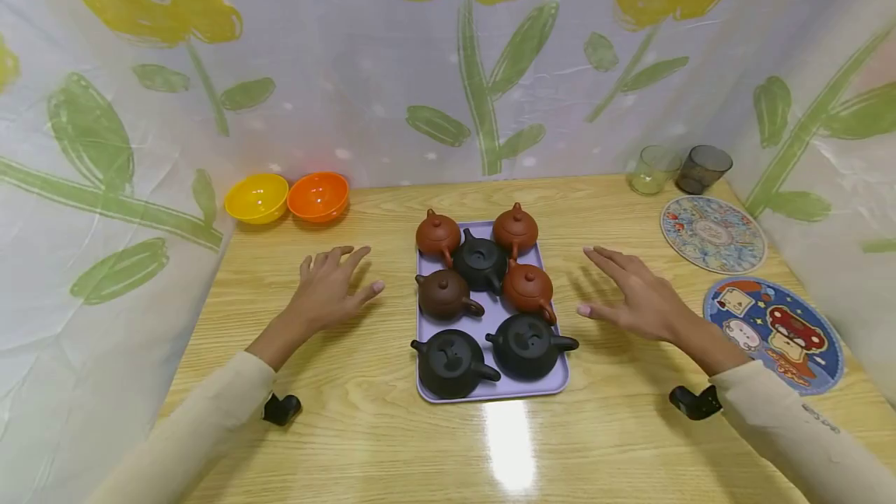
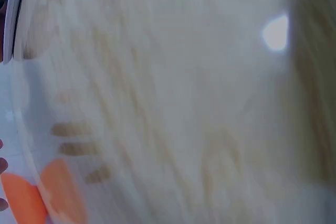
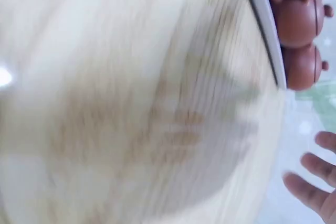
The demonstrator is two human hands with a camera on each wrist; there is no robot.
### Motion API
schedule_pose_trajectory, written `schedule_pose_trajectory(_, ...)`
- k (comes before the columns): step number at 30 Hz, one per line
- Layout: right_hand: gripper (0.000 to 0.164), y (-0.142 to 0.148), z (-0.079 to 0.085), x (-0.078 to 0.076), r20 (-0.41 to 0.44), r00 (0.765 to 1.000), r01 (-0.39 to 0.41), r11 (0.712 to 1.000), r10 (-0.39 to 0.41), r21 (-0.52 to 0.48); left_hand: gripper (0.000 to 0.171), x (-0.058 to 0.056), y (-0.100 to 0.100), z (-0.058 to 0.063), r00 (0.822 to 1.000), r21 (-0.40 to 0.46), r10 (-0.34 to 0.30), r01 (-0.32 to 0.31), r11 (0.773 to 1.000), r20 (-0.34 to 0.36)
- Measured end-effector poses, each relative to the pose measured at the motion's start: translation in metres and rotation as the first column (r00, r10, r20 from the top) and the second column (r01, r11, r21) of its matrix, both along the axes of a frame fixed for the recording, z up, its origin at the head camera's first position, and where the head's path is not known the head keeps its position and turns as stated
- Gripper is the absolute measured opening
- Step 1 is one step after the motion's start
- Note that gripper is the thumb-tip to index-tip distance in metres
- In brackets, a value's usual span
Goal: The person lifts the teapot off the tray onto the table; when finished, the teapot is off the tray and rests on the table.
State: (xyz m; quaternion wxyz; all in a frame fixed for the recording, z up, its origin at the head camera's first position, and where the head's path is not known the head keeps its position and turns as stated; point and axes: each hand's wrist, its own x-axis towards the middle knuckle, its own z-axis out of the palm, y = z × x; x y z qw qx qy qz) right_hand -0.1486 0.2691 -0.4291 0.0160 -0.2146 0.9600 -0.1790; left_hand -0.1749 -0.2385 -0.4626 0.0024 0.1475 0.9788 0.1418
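A lilac tray (image 1: 495, 309) lies mid-table, bearing several small teapots. Three are reddish-brown: one at the back left (image 1: 438, 235), a back-right teapot (image 1: 515, 230) and a middle-right teapot (image 1: 528, 288). A dark brown teapot (image 1: 442, 295) sits at the middle left. Black teapots stand on the tray too: a rear one (image 1: 480, 261), a front-left one (image 1: 448, 364) and a front-right one (image 1: 525, 348). My left hand (image 1: 327, 290) hovers left of the tray, fingers spread, holding nothing. Right of it, my right hand (image 1: 635, 298) is likewise spread and holds nothing; its fingers (image 3: 310, 190) show in the right wrist view.
At the back left stand a yellow bowl (image 1: 257, 199) and an orange bowl (image 1: 319, 197). A greenish glass (image 1: 654, 171) and a dark glass (image 1: 702, 169) stand back right, before a floral mat (image 1: 714, 233) and a blue cartoon mat (image 1: 773, 333). A flower-print curtain (image 1: 336, 84) surrounds the table.
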Motion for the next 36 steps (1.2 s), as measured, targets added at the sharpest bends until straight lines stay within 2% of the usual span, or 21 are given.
schedule_pose_trajectory(4, 0.075, -0.006, -0.003, 0.01, 0.094, 0.996, 0.001, 0.99, 0.012, -0.139, 0.069, -0.004, 0.01, -0.002, 1.0, 0.083, -0.002, 0.003, 0.997, -0.012)
schedule_pose_trajectory(7, 0.062, -0.011, -0.007, 0.016, 0.151, 0.988, -0.004, 0.971, 0.041, -0.239, 0.061, -0.008, 0.017, -0.002, 1.0, 0.181, -0.018, 0.013, 0.983, 0.026)
schedule_pose_trajectory(11, 0.047, -0.017, -0.013, 0.023, 0.21, 0.974, -0.009, 0.942, 0.084, -0.337, 0.049, -0.015, 0.027, -0.002, 0.993, 0.339, -0.031, -0.009, 0.941, 0.112)
schedule_pose_trajectory(14, 0.037, -0.021, -0.016, 0.027, 0.246, 0.965, 0.015, 0.921, 0.088, -0.388, 0.041, -0.02, 0.036, -0.002, 0.985, 0.416, -0.008, -0.065, 0.907, 0.171)
schedule_pose_trajectory(20, 0.016, -0.028, -0.022, 0.035, 0.297, 0.953, 0.08, 0.889, 0.065, -0.451, 0.041, -0.033, 0.056, 0.0, 0.956, 0.473, 0.04, -0.181, 0.862, 0.292)
schedule_pose_trajectory(23, 0.01, -0.032, -0.024, 0.037, 0.312, 0.948, 0.096, 0.886, 0.056, -0.453, 0.043, -0.038, 0.062, -0.003, 0.949, 0.468, 0.055, -0.203, 0.86, 0.31)
schedule_pose_trajectory(27, 0.008, -0.034, -0.027, 0.04, 0.331, 0.94, 0.088, 0.883, 0.079, -0.46, 0.041, -0.043, 0.067, -0.007, 0.95, 0.458, 0.084, -0.222, 0.861, 0.302)
schedule_pose_trajectory(30, 0.006, -0.034, -0.028, 0.041, 0.334, 0.937, 0.072, 0.877, 0.104, -0.475, 0.04, -0.045, 0.071, -0.011, 0.934, 0.514, 0.066, -0.251, 0.82, 0.35)
schedule_pose_trajectory(34, 0.004, -0.033, -0.03, 0.042, 0.326, 0.936, 0.048, 0.866, 0.135, -0.498, 0.038, -0.046, 0.076, -0.014, 0.897, 0.598, 0.023, -0.313, 0.738, 0.442)
schedule_pose_trajectory(36, 0.005, -0.033, -0.031, 0.041, 0.309, 0.938, 0.026, 0.863, 0.153, -0.504, 0.036, -0.045, 0.078, -0.014, 0.882, 0.619, 0.014, -0.342, 0.707, 0.471)
